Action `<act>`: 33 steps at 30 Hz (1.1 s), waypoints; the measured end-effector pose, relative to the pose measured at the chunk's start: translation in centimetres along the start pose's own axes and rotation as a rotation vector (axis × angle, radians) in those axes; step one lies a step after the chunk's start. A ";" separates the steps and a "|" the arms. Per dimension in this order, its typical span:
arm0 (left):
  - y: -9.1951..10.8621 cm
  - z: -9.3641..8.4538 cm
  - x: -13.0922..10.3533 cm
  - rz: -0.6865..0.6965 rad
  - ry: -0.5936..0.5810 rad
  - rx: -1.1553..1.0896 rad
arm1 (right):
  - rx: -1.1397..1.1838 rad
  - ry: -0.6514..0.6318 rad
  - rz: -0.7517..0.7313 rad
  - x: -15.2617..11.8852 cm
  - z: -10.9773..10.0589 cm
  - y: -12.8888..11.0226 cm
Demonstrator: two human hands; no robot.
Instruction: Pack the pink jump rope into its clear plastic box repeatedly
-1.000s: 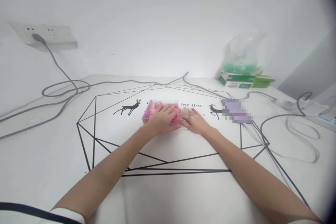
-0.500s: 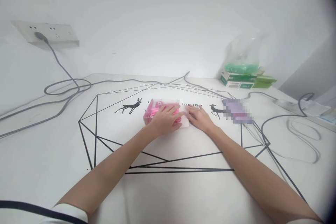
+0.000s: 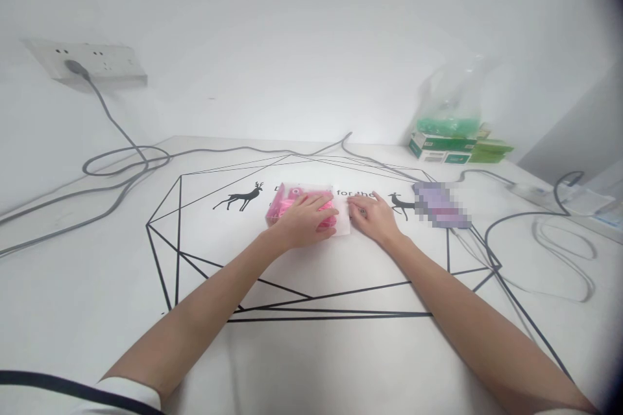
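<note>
A clear-sided box with pink contents (image 3: 276, 209) lies on the white table (image 3: 311, 363), a pale flap at its right end. Across the top of the box rests my left hand (image 3: 305, 220), fingers spread and pointing right; it hides part of the pink contents. My right hand (image 3: 374, 217) is at the right edge of the pale flap (image 3: 342, 220), its fingers curled with thumb and index close together. Whatever may be between those fingertips is too small to make out.
Green-and-white boxes (image 3: 442, 146) with a plastic bag (image 3: 450, 104) on top stand at the back right. A pixelated purple object (image 3: 440, 204) lies right of my right hand. Grey cables (image 3: 219, 150) run along the back; a wall socket (image 3: 104, 61) is at left.
My right hand has drawn its fingers together and shifted slightly right at the flap. My left hand and the box have hardly moved.
</note>
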State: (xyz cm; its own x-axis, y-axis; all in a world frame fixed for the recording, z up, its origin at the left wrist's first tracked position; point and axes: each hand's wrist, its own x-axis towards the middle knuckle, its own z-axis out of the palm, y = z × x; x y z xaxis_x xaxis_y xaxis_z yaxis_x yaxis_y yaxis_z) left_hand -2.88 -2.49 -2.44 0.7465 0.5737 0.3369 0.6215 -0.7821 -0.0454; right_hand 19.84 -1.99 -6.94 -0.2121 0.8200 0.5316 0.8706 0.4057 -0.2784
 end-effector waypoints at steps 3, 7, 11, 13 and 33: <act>-0.2 0.0 0.0 0.013 0.007 -0.021 | -0.008 -0.013 -0.073 -0.1 -0.1 -0.2; -0.3 0.3 0.0 0.028 0.048 -0.027 | -0.020 -0.157 -0.183 -0.1 -0.4 -0.3; -0.1 0.9 0.0 0.011 0.113 -0.008 | -0.011 -0.266 -0.273 0.1 -0.5 -0.5; 0.1 1.2 0.0 0.007 0.136 0.007 | -0.005 -0.295 -0.298 0.1 -0.5 -0.6; 1.4 2.0 0.3 -0.083 0.235 0.056 | 0.077 -0.359 -0.304 0.2 -0.6 -0.2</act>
State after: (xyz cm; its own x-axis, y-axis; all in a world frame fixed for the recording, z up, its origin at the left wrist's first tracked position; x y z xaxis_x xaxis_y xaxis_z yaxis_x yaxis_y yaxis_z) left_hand -1.37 -2.90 -4.30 0.6209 0.5578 0.5508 0.6953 -0.7163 -0.0584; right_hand 19.84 -2.14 -6.31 -0.6043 0.7415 0.2916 0.7127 0.6666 -0.2183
